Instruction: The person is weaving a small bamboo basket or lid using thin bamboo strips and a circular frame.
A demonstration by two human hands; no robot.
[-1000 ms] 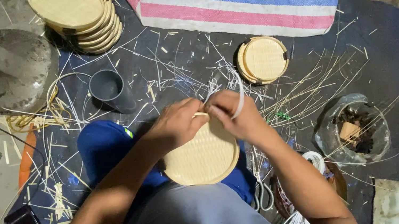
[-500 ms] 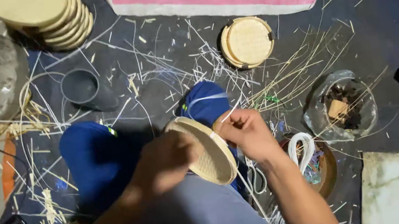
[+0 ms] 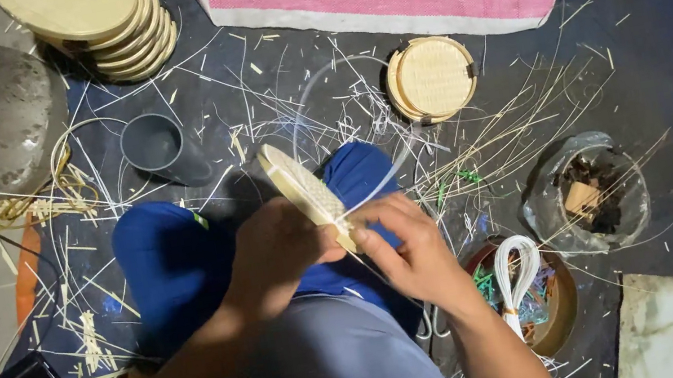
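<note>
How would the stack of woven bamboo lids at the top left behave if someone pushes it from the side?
The stack of woven bamboo lids already sits staggered, so it would probably slide apart, not tip over. Each lid looks thin and woven, likely light yet fairly stiff.

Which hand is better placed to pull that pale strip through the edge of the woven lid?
Probably the right hand: its fingertips already pinch the pale strip at the near rim of the woven lid. The left hand is wrapped around the lid, holding it tilted on edge, so it is occupied steadying.
</note>
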